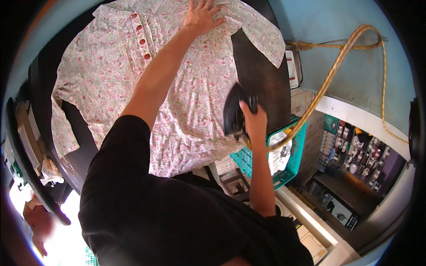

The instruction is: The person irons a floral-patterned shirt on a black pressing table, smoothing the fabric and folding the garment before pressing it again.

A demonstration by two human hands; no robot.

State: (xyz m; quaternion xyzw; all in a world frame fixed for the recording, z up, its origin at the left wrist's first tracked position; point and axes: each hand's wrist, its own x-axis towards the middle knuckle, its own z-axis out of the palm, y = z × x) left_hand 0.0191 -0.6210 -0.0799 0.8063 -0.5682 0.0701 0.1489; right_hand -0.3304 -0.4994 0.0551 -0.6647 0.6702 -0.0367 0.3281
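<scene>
A floral shirt (109, 73) with red buttons and a collar lies spread over a dark ironing surface (266, 86). My left hand (203, 16) rests flat on the cloth near the top, fingers spread, beside a sleeve. In my right hand (255, 116) is the handle of a black clothes iron (233, 109), which is at the shirt's right edge, partly over the cloth. The iron is slightly blurred, so whether it touches the cloth cannot be told. Below my left forearm the fabric is wrinkled. A yellowish cord (319, 89) runs from near the iron up to the right.
A teal plastic basket (299, 156) holding white cloth stands below the right edge of the surface. The cord loops beside a blue wall (352, 73). Shelves with small goods (356, 149) are at the right. Another person (40, 222) is at the lower left.
</scene>
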